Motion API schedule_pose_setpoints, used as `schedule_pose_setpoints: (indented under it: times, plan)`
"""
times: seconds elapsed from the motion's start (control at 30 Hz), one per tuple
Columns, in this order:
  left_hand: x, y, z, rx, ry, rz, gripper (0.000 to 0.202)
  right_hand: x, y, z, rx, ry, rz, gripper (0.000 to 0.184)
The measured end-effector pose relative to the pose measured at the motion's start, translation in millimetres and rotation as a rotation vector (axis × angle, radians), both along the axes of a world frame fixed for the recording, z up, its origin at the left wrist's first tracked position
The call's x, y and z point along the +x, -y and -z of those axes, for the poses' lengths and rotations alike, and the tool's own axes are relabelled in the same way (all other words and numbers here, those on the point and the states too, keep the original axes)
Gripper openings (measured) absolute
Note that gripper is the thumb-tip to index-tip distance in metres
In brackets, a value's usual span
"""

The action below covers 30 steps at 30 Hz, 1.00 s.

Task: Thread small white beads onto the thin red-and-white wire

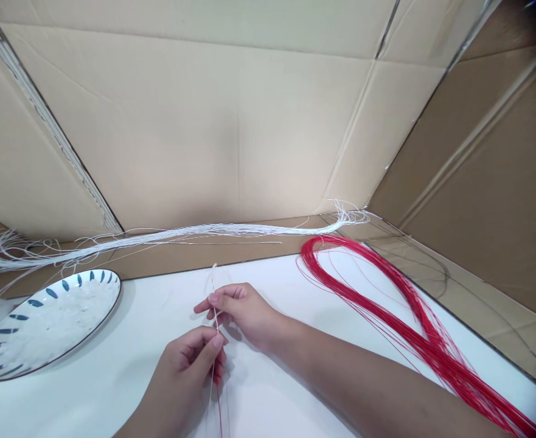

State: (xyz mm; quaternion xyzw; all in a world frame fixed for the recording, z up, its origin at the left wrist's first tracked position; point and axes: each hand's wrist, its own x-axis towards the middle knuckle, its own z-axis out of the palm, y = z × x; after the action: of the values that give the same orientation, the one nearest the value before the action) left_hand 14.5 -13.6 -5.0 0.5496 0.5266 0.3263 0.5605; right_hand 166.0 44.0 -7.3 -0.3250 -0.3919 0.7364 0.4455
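Low in the middle of the view, my left hand (194, 359) pinches thin cords between thumb and forefinger. A white cord (216, 316) runs up from it to my right hand (243, 310), whose thumb and forefinger close on it just above. The cord's pale tip sticks up past the right fingertips. Below my left hand a red cord (219, 401) hangs down beside white strands. How the red and white meet is hidden behind the left fingers.
An oval plate (115, 304) with blue marks holds small clear-white bits at left. A bundle of white cords (194, 231) lies along the back. A looped bundle of red cords (363, 310) lies at right on the white board (158, 304). Cardboard walls (240, 121) stand behind and right.
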Motion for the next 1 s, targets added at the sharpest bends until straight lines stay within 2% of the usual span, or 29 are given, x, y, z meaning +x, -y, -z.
schedule_pose_setpoints:
  times: [0.07, 0.13, 0.23, 0.37, 0.43, 0.53, 0.6, 0.7, 0.83, 1.0]
  plan:
    - [-0.6, 2.4, 2.5, 0.06, -0.09, 0.09, 0.042, -0.6, -2.7, 0.5, -0.01, -0.04, 0.075, 0.038]
    - [-1.2, 3.5, 4.7, 0.071, -0.116, 0.127, 0.043, -0.9, -4.1, 1.0, -0.019, -0.074, 0.092, 0.041]
    - [-1.6, 3.4, 6.4, 0.034, -0.104, 0.139, 0.041, -0.4, -4.4, 0.8, 0.002, -0.098, 0.076, 0.044]
    - [-1.6, 0.5, 6.5, -0.033, -0.019, 0.146, 0.034, 1.7, -2.5, -3.3, 0.137, -0.027, 0.109, 0.041]
    - [-1.6, -2.3, 5.9, -0.102, 0.136, 0.09, 0.026, 1.8, 0.6, -6.3, 0.179, 0.051, 0.138, 0.038]
    - [-1.9, -7.2, 4.7, -0.172, 0.35, -0.057, 0.041, -0.9, 7.3, -8.8, 0.121, 0.082, 0.075, 0.04]
    - [-2.7, -9.4, 3.9, -0.182, 0.382, -0.141, 0.044, -3.8, 11.4, -8.1, 0.085, 0.031, 0.003, 0.042]
    - [-4.7, -9.5, 2.0, -0.122, 0.298, -0.204, 0.041, -6.7, 14.3, -5.0, 0.126, 0.0, -0.057, 0.041]
    - [-7.0, -7.0, -2.2, -0.01, 0.064, -0.205, 0.051, -6.4, 12.7, -1.5, 0.146, -0.04, -0.089, 0.04]
    - [-10.7, -9.3, -5.8, 0.055, -0.126, -0.243, 0.05, -2.2, 4.2, 3.6, 0.146, 0.019, 0.028, 0.029]
